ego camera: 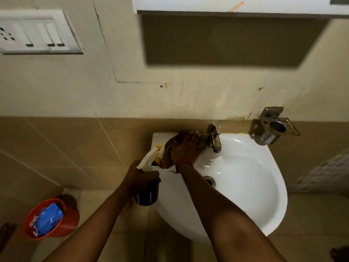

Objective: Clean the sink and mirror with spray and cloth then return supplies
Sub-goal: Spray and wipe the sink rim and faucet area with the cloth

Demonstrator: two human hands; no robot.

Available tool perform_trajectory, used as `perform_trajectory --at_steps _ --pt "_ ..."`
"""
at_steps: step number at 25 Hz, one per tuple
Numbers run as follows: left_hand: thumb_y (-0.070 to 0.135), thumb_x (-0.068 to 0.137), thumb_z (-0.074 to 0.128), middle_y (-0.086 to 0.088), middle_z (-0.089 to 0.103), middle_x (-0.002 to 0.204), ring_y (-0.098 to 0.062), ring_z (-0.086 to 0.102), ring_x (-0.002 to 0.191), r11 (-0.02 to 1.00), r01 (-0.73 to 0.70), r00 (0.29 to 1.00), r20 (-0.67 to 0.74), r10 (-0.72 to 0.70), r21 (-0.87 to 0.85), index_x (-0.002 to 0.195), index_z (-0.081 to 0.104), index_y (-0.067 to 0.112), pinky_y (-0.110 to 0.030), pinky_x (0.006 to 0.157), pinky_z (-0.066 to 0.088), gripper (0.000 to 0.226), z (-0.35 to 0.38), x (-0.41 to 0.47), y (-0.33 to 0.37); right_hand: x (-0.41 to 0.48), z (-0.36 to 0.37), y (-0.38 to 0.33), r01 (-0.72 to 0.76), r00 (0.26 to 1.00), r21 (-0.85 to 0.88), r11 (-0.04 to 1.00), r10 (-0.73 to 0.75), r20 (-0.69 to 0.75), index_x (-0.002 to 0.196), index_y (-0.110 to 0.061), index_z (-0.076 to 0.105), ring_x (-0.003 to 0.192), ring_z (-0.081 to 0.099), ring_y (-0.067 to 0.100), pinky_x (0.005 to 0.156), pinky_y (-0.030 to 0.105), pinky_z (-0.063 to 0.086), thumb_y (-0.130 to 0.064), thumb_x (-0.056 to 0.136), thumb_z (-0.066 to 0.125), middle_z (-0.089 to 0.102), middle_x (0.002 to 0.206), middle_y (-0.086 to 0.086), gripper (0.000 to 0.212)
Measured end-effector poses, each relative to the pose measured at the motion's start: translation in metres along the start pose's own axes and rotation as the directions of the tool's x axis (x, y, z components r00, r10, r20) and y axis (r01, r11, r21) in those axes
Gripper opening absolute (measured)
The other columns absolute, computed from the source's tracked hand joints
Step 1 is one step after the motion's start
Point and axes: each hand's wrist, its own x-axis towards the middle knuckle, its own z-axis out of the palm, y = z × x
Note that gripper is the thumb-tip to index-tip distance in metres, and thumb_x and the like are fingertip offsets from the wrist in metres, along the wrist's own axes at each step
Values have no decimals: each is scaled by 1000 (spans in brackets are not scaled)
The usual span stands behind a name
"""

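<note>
A white wall-hung sink (pixel 251 182) fills the middle right, with a metal tap (pixel 215 137) at its back rim and a drain (pixel 210 180) in the bowl. My right hand (pixel 184 148) lies flat on a dark cloth (pixel 170 143) and presses it onto the sink's back left corner, beside the tap. My left hand (pixel 138 178) grips a black spray bottle (pixel 148 191) with a white and yellow trigger head, held over the sink's left edge. The underside of a white cabinet or mirror unit (pixel 226 6) shows at the top.
A red bucket (pixel 69 218) holding blue packets stands on the floor at the lower left. A metal holder (pixel 277 127) is fixed to the wall right of the tap. A white switch plate (pixel 37 33) is on the wall at upper left.
</note>
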Motion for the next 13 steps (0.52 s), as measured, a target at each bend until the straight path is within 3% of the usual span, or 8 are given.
perform_trajectory --at_steps 2,4,6,7,8,10,11,13 --pt "-9 72 74 -17 76 84 -17 74 69 1000 6 999 -36 -6 12 93 71 5 -38 69 61 26 -16 -4 -2 -19 -2 -24 306 952 -27 952 -305 40 147 -21 45 152 21 37 124 63 4 -44 95 48 39 157 14 57" --pt "-11 76 70 -10 73 74 -7 69 62 1000 -6 997 -81 8 18 87 70 7 -28 63 55 22 -32 -12 4 -50 2 -29 665 746 31 746 -666 29 117 -26 65 136 46 36 122 63 16 -43 98 47 63 126 8 31" --pt "2 70 72 -10 72 69 -9 68 62 1000 -17 994 -105 16 -11 84 70 8 -30 63 54 16 -46 -22 15 -84 -3 -29 803 569 173 570 -820 58 115 -24 66 122 55 32 119 60 25 -42 106 34 67 112 5 38" --pt "9 65 70 -6 73 65 -9 67 59 999 -16 994 -105 11 -44 81 69 10 -28 61 54 16 -51 -27 22 -98 -6 -27 769 565 296 567 -819 100 118 -27 64 121 56 31 119 57 27 -41 105 34 66 114 3 36" --pt "12 63 69 0 72 61 -6 67 56 997 -15 993 -114 7 -71 79 68 13 -25 59 53 16 -55 -31 29 -117 -22 -30 623 620 471 624 -762 190 119 -29 64 125 55 29 120 52 30 -42 103 39 65 120 0 32" --pt "13 66 76 2 71 61 -9 68 61 996 -23 989 -148 10 -85 78 69 18 -26 60 52 15 -63 -40 50 -139 -60 -37 94 723 617 781 -480 497 118 -21 68 123 61 21 112 33 44 -41 97 48 66 129 2 35" --pt "10 70 78 -1 73 69 -16 69 68 994 -44 989 -144 29 -99 82 72 22 -30 65 55 18 -67 -45 63 -144 -85 -47 -105 714 616 781 -373 593 111 -15 70 110 68 14 98 27 53 -35 98 49 69 123 8 31" --pt "4 71 72 -6 76 87 -28 69 74 981 -105 990 -112 88 -162 89 75 25 -36 70 59 28 -78 -57 95 -144 -132 -72 -264 744 702 661 -323 585 99 -17 69 88 69 10 80 23 55 -24 97 52 72 115 15 18"
